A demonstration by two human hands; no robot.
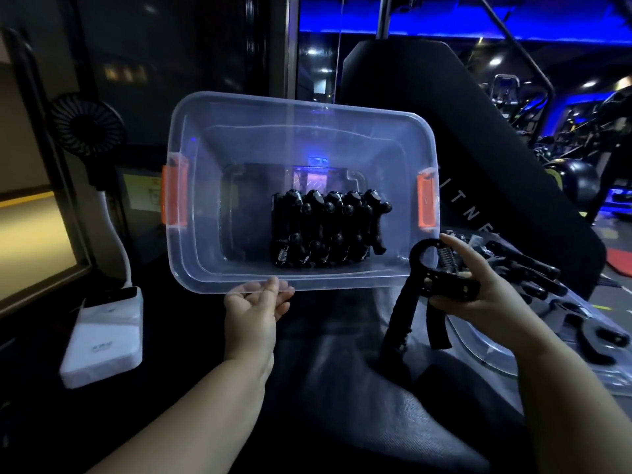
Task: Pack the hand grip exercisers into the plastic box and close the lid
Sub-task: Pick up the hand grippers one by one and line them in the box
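Note:
A clear plastic box (212, 131) with orange side latches (174, 195) is tilted toward me on a dark padded bench. Several black hand grip exercisers (328, 230) lie in a row on its bottom. My left hand (254, 309) grips the box's near rim, fingers curled under it. My right hand (478, 292) holds one black hand grip exerciser (434, 278) just outside the box's near right corner, its handles pointing down. More loose exercisers (526, 268) lie to the right on the clear lid (485, 350).
A white power bank (106, 336) sits at the left beside a small black fan (87, 123) on a white stalk. A black padded seat back (461, 124) rises behind the box. Gym machines stand in blue light at the far right.

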